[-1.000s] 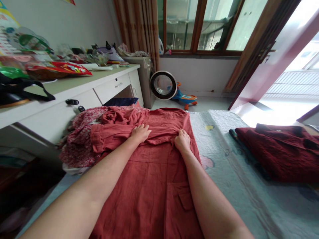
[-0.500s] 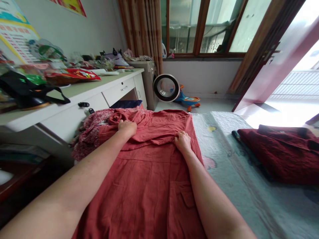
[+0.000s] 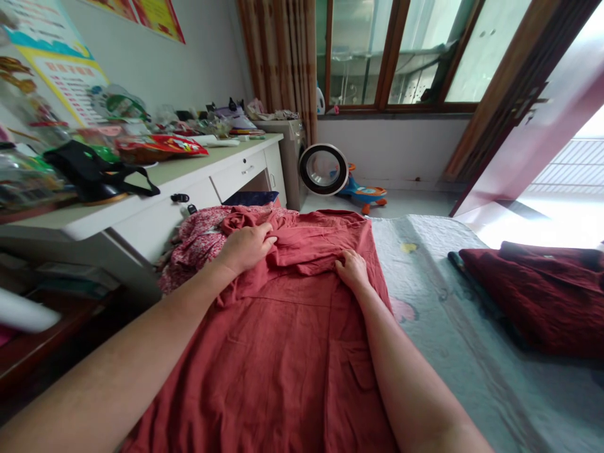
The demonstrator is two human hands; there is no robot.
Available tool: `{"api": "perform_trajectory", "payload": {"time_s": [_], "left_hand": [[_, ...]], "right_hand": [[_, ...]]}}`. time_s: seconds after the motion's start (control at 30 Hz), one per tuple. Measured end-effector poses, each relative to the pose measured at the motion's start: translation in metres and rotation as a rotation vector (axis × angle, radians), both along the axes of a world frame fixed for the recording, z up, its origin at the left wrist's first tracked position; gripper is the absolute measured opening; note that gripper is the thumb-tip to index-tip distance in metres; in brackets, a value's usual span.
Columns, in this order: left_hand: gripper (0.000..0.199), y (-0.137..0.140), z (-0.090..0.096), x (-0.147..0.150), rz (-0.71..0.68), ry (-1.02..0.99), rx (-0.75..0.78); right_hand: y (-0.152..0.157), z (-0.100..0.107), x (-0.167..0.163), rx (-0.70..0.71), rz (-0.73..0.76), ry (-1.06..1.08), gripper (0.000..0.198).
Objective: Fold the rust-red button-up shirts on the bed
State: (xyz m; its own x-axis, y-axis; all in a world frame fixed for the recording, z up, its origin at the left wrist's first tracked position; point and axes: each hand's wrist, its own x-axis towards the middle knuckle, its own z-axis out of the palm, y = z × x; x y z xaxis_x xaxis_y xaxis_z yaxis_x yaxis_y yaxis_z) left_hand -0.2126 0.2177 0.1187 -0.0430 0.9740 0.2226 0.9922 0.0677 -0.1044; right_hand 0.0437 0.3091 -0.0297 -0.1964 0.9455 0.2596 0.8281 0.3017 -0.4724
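Both hands [image 3: 248, 246] [image 3: 352, 269] flat on red garment [image 3: 292, 340], fingers spread.

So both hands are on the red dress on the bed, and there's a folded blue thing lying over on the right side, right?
Not quite. In the head view the folded thing on the right is dark red, not blue. The rest holds: the left hand and the right hand both rest on the red dress spread on the bed.
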Motion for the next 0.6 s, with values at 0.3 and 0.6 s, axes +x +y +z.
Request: {"api": "perform_trajectory", "payload": {"time_s": [0.3, 0.6], "left_hand": [[0.02, -0.036, -0.01, 0.046, -0.27, -0.569, -0.126], [0.02, -0.062, -0.025, 0.092, -0.383, -0.823, -0.29]], "right_hand": [[0.009, -0.002, 0.003, -0.008, -0.05, 0.268, 0.026], [0.016, 0.006, 0.015, 0.009, -0.097, 0.551, 0.037]]}}
